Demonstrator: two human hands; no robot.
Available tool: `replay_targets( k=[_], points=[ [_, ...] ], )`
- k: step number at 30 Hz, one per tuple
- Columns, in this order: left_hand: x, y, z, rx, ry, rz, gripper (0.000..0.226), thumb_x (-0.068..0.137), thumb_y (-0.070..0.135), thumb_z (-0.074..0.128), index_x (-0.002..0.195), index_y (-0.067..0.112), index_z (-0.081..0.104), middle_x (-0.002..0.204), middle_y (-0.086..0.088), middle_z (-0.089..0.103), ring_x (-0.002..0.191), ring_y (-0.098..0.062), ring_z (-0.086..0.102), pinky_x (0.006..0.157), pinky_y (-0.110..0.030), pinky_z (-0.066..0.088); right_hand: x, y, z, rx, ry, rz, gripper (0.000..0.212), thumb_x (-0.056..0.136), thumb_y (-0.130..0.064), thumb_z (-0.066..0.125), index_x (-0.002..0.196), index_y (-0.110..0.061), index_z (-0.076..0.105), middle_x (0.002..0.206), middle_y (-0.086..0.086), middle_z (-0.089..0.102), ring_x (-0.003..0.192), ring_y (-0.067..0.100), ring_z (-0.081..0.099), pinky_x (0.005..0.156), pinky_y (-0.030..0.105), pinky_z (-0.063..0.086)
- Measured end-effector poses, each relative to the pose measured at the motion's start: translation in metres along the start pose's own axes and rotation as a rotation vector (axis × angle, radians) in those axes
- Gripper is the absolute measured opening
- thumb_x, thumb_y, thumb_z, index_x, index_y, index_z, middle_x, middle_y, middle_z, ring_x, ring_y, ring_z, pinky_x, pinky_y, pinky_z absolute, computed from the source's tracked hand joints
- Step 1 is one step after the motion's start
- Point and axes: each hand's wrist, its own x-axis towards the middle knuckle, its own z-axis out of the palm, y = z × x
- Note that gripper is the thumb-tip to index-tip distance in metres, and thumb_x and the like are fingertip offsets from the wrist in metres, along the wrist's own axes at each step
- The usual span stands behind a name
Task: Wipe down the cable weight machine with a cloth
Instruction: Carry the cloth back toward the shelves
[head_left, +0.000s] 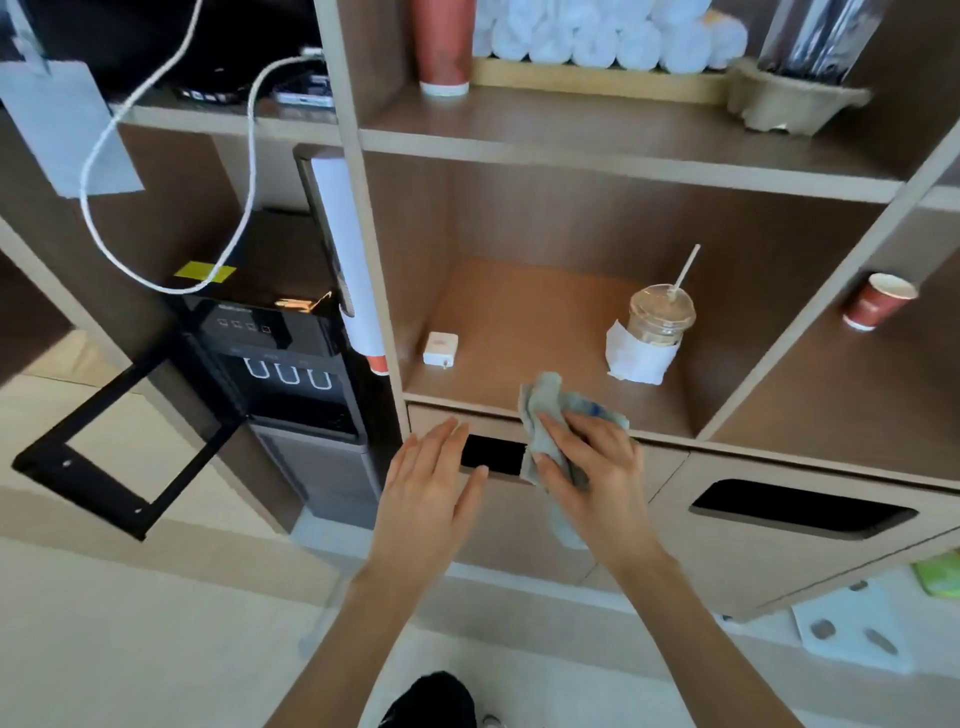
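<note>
Cloth, grey crumpled fabric (545, 410), sat bunched in our right hand at the front lip of the brown wooden shelf unit (623, 166). The cable weight machine was not in frame, so we judged the step as cloth pickup, wiping not begun.

Left to right: a black water dispenser with three white-outlined taps (291, 364) stood in the left bay, with a looped white cord (249, 171) hanging above it. Our left hand (431, 483) hovered before the dark drawer slot (491, 454), fingers straight and close together, holding nothing. A small white square box (440, 349) lay on the shelf floor. Our right hand (597, 467) curled its fingers over the cloth, pinning it to the palm. A clear plastic iced-drink cup with straw (661, 317) stood near, behind the cloth, and a red paper cup (878, 301) further right.

To do this well, we judged: gather the loose tails into the palm, lift back clear of the drink, and refold with the free left hand for a flat wiping face.
</note>
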Motion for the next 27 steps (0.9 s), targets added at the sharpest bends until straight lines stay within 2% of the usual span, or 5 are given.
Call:
replay_targets(
  k=[4, 13, 19, 24, 27],
  points=[
    [0.045, -0.024, 0.028, -0.027, -0.043, 0.022, 0.054, 0.101, 0.043, 0.035, 0.128, 0.003, 0.058, 0.123, -0.012, 0.064, 0.112, -0.029, 0.06, 0.1, -0.047, 0.047, 0.036, 0.029, 0.027, -0.082, -0.026, 0.067, 0.037, 0.083, -0.042, 0.056, 0.112, -0.024, 0.071, 0.115, 0.003, 0.064, 0.109, 0.021, 0.051, 0.076, 0.034, 0.032],
    [0.136, -0.069, 0.085, 0.026, -0.193, 0.137, 0.052, 0.096, 0.042, 0.038, 0.131, 0.009, 0.058, 0.127, -0.009, 0.064, 0.117, -0.03, 0.061, 0.102, -0.042, 0.035, 0.092, 0.095, 0.105, -0.189, -0.158, 0.276, 0.04, 0.082, -0.049, 0.05, 0.099, -0.024, 0.075, 0.119, 0.013, 0.063, 0.114, 0.023, 0.04, 0.08, 0.042, 0.032],
    [0.176, -0.091, 0.111, -0.008, -0.267, 0.183, 0.052, 0.097, 0.041, 0.037, 0.13, 0.007, 0.059, 0.128, -0.007, 0.063, 0.118, -0.024, 0.06, 0.112, -0.034, 0.029, 0.109, 0.124, 0.149, -0.169, -0.364, 0.43, 0.057, 0.083, -0.056, 0.036, 0.113, -0.023, 0.071, 0.132, 0.017, 0.056, 0.127, 0.038, 0.045, 0.095, 0.051, 0.031],
    [0.19, -0.106, 0.125, -0.026, -0.332, 0.182, 0.053, 0.098, 0.042, 0.036, 0.133, 0.008, 0.057, 0.132, -0.006, 0.06, 0.122, -0.023, 0.056, 0.11, -0.04, 0.034, 0.1, 0.141, 0.169, -0.2, -0.517, 0.463, 0.078, 0.09, -0.072, 0.01, 0.135, -0.026, 0.054, 0.148, 0.011, 0.041, 0.142, 0.032, 0.026, 0.111, 0.056, 0.019],
    [0.195, -0.108, 0.13, -0.038, -0.338, 0.187, 0.053, 0.098, 0.042, 0.036, 0.133, 0.007, 0.057, 0.133, -0.006, 0.06, 0.123, -0.021, 0.055, 0.112, -0.034, 0.03, 0.097, 0.142, 0.172, -0.287, -0.58, 0.439, 0.07, 0.097, -0.061, 0.005, 0.14, -0.027, 0.047, 0.148, 0.011, 0.041, 0.14, 0.036, 0.031, 0.109, 0.06, 0.024]
  ],
)
